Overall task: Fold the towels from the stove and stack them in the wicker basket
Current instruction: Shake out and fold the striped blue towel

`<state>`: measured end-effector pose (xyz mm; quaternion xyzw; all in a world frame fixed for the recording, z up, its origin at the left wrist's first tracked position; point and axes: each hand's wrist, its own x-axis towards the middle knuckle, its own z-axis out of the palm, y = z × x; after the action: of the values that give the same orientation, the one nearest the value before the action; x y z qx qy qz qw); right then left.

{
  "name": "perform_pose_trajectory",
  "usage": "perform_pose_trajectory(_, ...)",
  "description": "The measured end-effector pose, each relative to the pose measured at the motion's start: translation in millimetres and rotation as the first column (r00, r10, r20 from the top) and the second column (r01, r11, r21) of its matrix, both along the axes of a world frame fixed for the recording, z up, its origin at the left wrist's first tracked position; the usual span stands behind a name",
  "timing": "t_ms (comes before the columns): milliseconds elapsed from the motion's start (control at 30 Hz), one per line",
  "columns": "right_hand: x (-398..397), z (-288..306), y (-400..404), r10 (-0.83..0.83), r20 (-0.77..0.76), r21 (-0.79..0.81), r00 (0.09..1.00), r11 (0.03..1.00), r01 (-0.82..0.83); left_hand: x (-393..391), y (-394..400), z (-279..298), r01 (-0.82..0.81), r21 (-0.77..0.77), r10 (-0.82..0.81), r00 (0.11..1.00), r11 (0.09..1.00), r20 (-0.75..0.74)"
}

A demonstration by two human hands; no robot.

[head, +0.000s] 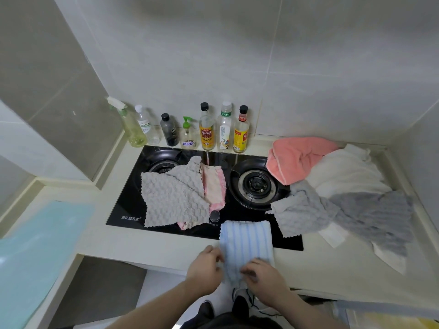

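A blue striped towel (245, 241) lies over the stove's front edge and hangs down off the counter. My left hand (205, 269) pinches its lower left edge. My right hand (263, 277) grips its lower right end. On the black gas stove (129, 205) a grey waffle towel (173, 198) is spread over the left burner, with a pink towel (213, 186) partly under it. To the right lie a coral towel (294, 157), a white towel (346, 172) and two more grey towels (304, 210), (377, 214). No wicker basket is in view.
Several bottles (207, 127) stand in a row along the tiled back wall, a spray bottle (130, 124) at the left. A stove knob (214, 216) sits near the front middle. A pale teal sheet (35, 243) covers the counter at left. My feet show below the counter edge.
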<state>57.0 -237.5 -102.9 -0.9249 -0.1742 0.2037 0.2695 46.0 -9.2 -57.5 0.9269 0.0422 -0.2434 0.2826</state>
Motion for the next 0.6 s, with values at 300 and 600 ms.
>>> perform_pose_trajectory(300, 19, 14, -19, -0.220, -0.114, 0.129, 0.969, 0.964, 0.234, 18, -30, 0, 0.368, 0.043, -0.359, 0.923, 0.929, -0.136)
perform_pose_trajectory(600, 74, 31, -29, -0.544, -0.232, 0.197, 0.806, 0.786, 0.586, 84, -35, 16, 0.054, 0.020, -0.054, 0.998, 0.998, 0.016)
